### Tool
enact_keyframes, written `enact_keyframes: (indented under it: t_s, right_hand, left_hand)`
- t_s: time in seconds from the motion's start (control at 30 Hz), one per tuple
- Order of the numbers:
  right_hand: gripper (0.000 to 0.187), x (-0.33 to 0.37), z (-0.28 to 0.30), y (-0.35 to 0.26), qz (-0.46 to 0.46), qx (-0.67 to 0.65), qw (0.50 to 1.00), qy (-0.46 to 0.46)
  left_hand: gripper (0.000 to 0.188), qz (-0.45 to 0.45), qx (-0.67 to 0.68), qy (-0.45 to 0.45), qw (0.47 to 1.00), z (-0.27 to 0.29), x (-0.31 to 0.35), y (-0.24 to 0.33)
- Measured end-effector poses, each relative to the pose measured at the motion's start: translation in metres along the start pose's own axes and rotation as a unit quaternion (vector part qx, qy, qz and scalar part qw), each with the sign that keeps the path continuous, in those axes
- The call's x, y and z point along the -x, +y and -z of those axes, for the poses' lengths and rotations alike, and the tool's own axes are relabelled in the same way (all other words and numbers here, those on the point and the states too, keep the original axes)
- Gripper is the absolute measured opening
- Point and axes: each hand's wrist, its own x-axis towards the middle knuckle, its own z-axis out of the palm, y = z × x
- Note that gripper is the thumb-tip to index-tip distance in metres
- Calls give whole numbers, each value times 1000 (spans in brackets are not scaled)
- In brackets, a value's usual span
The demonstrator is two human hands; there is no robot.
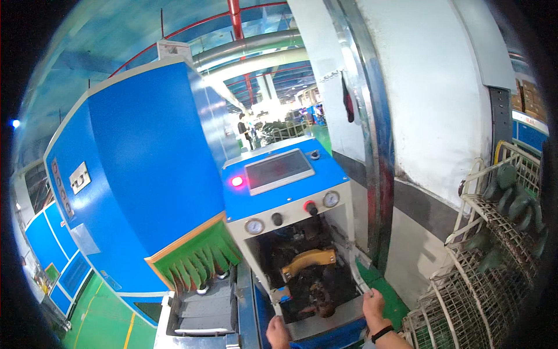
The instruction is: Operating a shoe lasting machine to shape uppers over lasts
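Right hand [374, 305] and left hand [278, 333] at the blue machine [279, 196]

Nearest to me is my right hand, with a black band [382, 333] on its wrist; the fingers are curled on the lower end of the right side bar [360, 280]. My left hand is at the lower end of the left side bar [276, 308]; how firmly its fingers close, I cannot tell. Between these bars, inside the machine's dark opening, sits a yellow curved part [308, 262]. To my right stands a wire rack [465, 302].
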Motion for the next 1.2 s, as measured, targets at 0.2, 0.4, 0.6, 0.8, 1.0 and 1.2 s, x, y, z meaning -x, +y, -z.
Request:
enact_keyframes:
  t_s: [0.2, 0.4, 0.6, 0.8, 1.0, 1.2]
  right_hand:
    - [44, 0, -10, 16, 21, 5, 998, 60]
    - [40, 0, -1, 3, 19, 28, 998, 47]
    - [44, -13, 18, 2, 1, -25, 1000, 10]
    - [47, -9, 40, 11, 13, 47, 998, -36]
    - [51, -8, 35, 16, 33, 94, 995, -13]
    - [51, -14, 42, 15, 47, 55, 997, -33]
  left_hand:
    - [48, 207, 194, -111, 952, 15, 11, 63]
    - [52, 294, 195, -76, 933, -8, 26, 75]
    - [56, 333, 177, -95, 921, -1, 36, 53]
    - [79, 223, 181, -224, 931, 13, 31, -11]
    - [51, 167, -119, -235, 950, 11, 30, 54]
    - [47, 103, -180, -244, 947, 22, 69, 64]
